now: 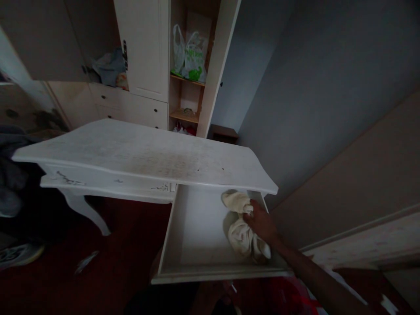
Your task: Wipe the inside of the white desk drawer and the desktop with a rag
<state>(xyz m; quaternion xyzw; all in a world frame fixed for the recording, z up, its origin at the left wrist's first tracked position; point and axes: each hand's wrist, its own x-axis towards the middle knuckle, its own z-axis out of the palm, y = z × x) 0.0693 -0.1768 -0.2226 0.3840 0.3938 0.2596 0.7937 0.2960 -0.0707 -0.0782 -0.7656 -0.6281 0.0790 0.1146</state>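
Grey wall, red floor (dim).

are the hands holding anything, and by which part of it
The right hand grips a cream cloth by its bunched middle; whether the left hand holds anything is too dim to tell.

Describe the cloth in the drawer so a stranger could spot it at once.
Find the long white table with dark smudges on top, then the shallow white rectangular drawer pulled out at its right end. Inside, toward the right side, is a crumpled cream cloth, gripped by the person's right hand. Its bunched folds set it apart from the smooth drawer bottom.
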